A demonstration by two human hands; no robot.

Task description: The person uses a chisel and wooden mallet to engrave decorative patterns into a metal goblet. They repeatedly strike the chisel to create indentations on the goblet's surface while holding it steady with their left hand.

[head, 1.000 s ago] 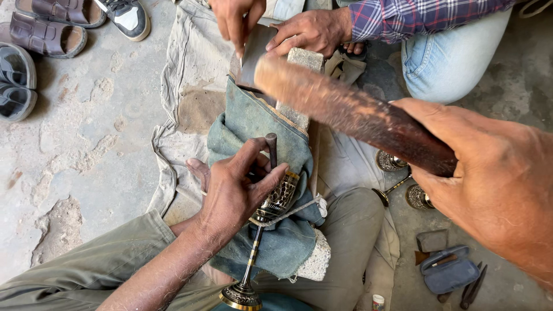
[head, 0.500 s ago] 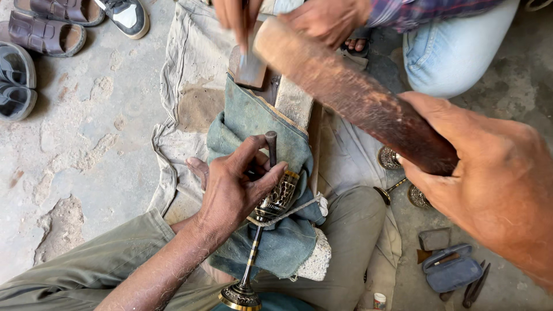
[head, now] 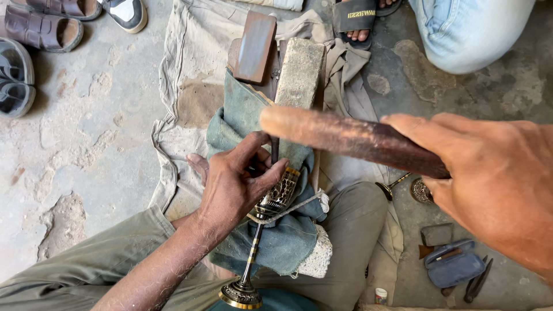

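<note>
Engraving a brass goblet (head: 275,198) on a cloth-padded block.

Left hand (head: 233,187) closed around the goblet's ornate cup and a thin dark chisel (head: 275,151), pressing both onto blue cloth (head: 242,115) over a stone block (head: 317,256) on the lap; right hand (head: 495,184) gripping a wooden mallet (head: 345,138), seemingly just above the chisel. Goblet's stem and base (head: 240,295) pointing toward the knees.

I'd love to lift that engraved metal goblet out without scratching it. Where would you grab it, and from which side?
Probably by the slim stem, coming from the foot end near the person's lap. The goblet lies on its side on blue cloth; the left hand covers its bowl, but the stem is bare, narrow and easy to pinch.
</note>
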